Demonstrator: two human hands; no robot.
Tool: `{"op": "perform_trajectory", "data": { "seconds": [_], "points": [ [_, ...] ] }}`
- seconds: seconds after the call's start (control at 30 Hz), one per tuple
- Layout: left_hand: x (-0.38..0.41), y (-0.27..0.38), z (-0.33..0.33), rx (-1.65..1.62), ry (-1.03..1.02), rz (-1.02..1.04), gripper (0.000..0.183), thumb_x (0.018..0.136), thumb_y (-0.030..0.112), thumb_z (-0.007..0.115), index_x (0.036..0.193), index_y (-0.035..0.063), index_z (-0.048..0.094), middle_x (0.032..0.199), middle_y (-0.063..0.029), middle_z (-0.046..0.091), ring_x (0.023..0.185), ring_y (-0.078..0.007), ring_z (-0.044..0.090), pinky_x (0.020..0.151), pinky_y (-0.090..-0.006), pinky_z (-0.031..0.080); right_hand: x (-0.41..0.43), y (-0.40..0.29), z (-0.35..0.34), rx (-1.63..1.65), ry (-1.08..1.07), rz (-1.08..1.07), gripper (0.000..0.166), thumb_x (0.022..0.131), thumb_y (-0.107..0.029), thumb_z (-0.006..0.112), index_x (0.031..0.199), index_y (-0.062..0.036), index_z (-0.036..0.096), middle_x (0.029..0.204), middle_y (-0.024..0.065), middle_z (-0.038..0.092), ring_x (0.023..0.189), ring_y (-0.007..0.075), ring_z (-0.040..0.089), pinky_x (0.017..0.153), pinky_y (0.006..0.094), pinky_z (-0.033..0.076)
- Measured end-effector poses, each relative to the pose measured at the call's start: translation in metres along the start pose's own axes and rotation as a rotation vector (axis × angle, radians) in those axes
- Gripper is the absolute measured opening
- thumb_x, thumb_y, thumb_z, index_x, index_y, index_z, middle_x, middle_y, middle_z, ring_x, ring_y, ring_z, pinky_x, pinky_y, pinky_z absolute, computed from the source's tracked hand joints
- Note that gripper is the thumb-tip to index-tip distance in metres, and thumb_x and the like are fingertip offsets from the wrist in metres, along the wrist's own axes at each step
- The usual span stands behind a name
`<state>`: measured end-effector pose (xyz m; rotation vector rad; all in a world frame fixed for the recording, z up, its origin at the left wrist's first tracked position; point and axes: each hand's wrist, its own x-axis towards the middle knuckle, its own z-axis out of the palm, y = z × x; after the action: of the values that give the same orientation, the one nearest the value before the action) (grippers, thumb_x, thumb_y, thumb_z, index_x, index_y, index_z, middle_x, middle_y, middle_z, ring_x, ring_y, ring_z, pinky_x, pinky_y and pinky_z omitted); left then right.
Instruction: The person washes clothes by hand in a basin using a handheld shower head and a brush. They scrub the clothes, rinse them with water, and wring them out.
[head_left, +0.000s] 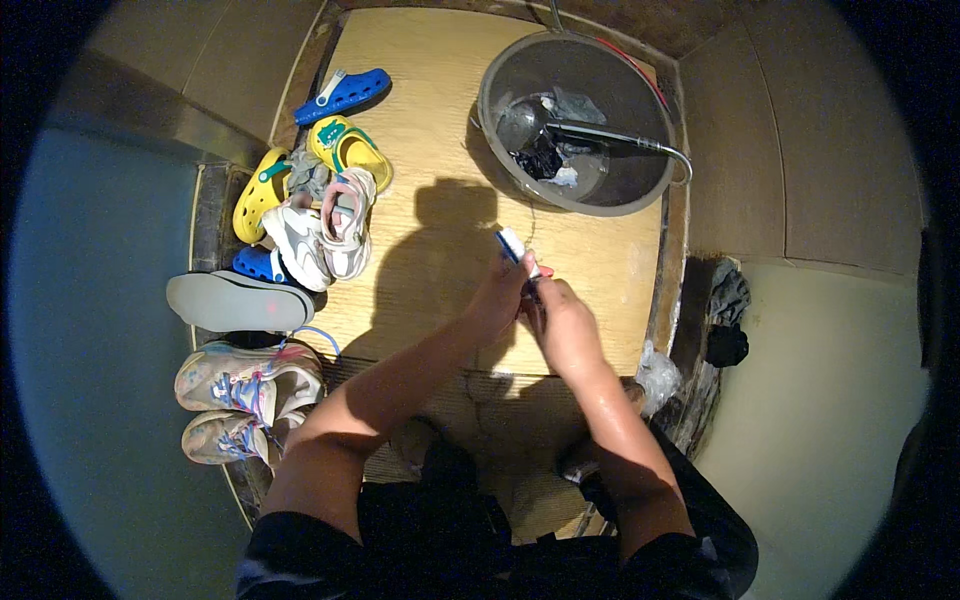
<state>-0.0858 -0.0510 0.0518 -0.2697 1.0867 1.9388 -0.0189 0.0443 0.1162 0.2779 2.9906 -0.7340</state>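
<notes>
My left hand (504, 289) and my right hand (562, 315) meet over the middle of the tan ribbed floor. Between them is a scrub brush (513, 243) with white and blue bristles, its head pointing up past my left fingers. My left hand is closed around the brush near its head. A bit of red shows beside my fingers. The fingers of my right hand are curled just below, against the lower part; what exactly they grip is hidden. Beyond my hands stands a large grey tub (491, 161) with wet dark and white cloths (541, 159) inside.
A metal shower head (592, 132) with its hose lies in the tub. Along the left edge are blue clogs (352, 91), yellow clogs (262, 199), white sneakers (296, 244), grey soles (232, 301) and multicoloured sneakers (217, 379). A clear plastic bag (660, 379) and dark cloths (727, 345) lie at the right.
</notes>
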Motion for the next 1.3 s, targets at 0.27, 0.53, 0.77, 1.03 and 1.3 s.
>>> {"op": "perform_trajectory", "data": {
  "seconds": [0.27, 0.53, 0.77, 1.03, 1.3],
  "points": [
    [0.004, 0.02, -0.023, -0.315, -0.077, -0.105, 0.06, 0.091, 0.043, 0.061, 0.132, 0.007, 0.035, 0.121, -0.0161, 0.054, 0.101, -0.0284, 0.06, 0.091, -0.0427, 0.052, 0.161, 0.046, -0.088, -0.492, 0.541, -0.33, 0.022, 0.086, -0.017, 0.062, 0.107, -0.0093, 0.067, 0.104, 0.0111, 0.065, 0.101, 0.0301, 0.058, 0.089, 0.0429, 0.042],
    [0.009, 0.012, -0.011, -0.453, -0.163, -0.244, 0.052, 0.098, 0.037, 0.052, 0.136, 0.0075, 0.033, 0.122, -0.0143, 0.053, 0.083, -0.0173, 0.053, 0.068, -0.0319, 0.05, 0.188, 0.082, -0.093, -0.558, 0.07, -0.056, 0.041, 0.086, -0.019, 0.065, 0.126, -0.0225, 0.059, 0.101, 0.0115, 0.065, 0.1, 0.0295, 0.061, 0.084, 0.0436, 0.045],
    [0.038, -0.017, 0.009, -0.493, -0.316, -0.42, 0.056, 0.1, 0.047, 0.038, 0.138, 0.006, 0.031, 0.124, -0.0151, 0.052, 0.082, -0.0179, 0.053, 0.07, -0.032, 0.048, 0.059, 0.059, -0.125, 0.495, 0.46, 0.124, 0.044, 0.091, -0.007, 0.062, 0.134, -0.009, 0.053, 0.101, 0.0034, 0.062, 0.087, 0.01, 0.056, 0.08, 0.0231, 0.044],
    [0.058, -0.044, 0.044, -0.468, -0.33, -0.364, 0.071, 0.099, 0.053, 0.033, 0.137, -0.0069, 0.034, 0.129, -0.0174, 0.05, 0.097, -0.0225, 0.056, 0.083, -0.0321, 0.049, -0.072, 0.07, -0.046, 0.594, 0.732, 0.554, 0.049, 0.094, -0.008, 0.059, 0.141, -0.0049, 0.044, 0.088, -0.005, 0.045, 0.076, 0.0067, 0.04, 0.07, 0.0193, 0.037],
    [0.071, -0.067, 0.019, -0.58, -0.343, -0.371, 0.048, 0.101, 0.042, 0.038, 0.114, -0.0009, 0.053, 0.096, -0.0146, 0.064, 0.08, -0.0273, 0.063, 0.076, -0.0382, 0.054, -0.099, 0.085, 0.005, 0.605, 0.595, 0.569, 0.046, 0.093, -0.001, 0.059, 0.136, 0.0006, 0.047, 0.11, 0.0022, 0.059, 0.097, 0.0093, 0.054, 0.089, 0.0231, 0.043]
  ]
}}
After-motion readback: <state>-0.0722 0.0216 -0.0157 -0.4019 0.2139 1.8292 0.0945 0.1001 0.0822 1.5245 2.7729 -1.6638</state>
